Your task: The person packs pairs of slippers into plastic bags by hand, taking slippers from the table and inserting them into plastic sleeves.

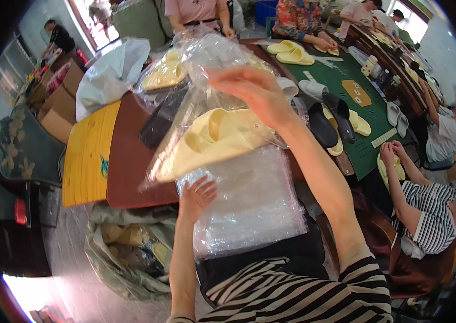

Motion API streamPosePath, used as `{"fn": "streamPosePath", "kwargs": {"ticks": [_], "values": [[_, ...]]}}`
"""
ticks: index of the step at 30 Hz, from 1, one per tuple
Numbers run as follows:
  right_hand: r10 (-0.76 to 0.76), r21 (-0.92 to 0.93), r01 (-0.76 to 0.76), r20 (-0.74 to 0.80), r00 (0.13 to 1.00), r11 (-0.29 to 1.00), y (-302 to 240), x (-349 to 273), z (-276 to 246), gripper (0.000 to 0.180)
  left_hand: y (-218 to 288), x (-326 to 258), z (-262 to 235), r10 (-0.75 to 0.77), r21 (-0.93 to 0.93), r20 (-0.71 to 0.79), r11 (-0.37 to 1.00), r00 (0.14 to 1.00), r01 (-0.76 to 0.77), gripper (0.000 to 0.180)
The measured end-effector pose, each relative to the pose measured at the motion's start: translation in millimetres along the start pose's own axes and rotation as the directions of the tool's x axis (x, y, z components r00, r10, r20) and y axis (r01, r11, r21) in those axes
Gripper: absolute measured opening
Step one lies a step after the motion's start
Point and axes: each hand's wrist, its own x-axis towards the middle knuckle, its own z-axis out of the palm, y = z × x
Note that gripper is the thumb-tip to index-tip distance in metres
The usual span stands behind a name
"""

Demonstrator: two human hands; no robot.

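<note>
My right hand (255,92) is raised over the table and grips the top of a clear plastic bag (195,91). A pale yellow slipper (212,141) lies inside that bag, tilted down to the left. My left hand (197,196) rests with spread fingers on a stack of clear plastic bags (249,204) lying on my lap, just below the bagged slipper. More bagged yellow slippers (164,74) lie further back on the table.
A brown table (125,161) with a yellow board (88,156) lies to my left. A sack of slippers (131,253) sits on the floor. Black and yellow slippers (330,126) lie on a green mat (368,113). Several people sit around, one in stripes (427,215).
</note>
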Motion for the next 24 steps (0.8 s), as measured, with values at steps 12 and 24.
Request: {"fn": "streamPosePath", "kwargs": {"ticks": [12, 24], "values": [[0.361, -0.084, -0.355, 0.345, 0.866, 0.931, 26.7, -181.1, -31.4, 0.026, 0.9, -57.4, -8.8, -0.009, 0.071, -0.206, 0.997, 0.978, 0.024, 0.057], [0.835, 0.126, -0.849, 0.155, 0.528, 0.514, 109.7, -274.7, -58.1, 0.035, 12.8, -42.4, -10.3, 0.021, 0.62, -0.371, 0.75, 0.928, 0.23, 0.052]]}}
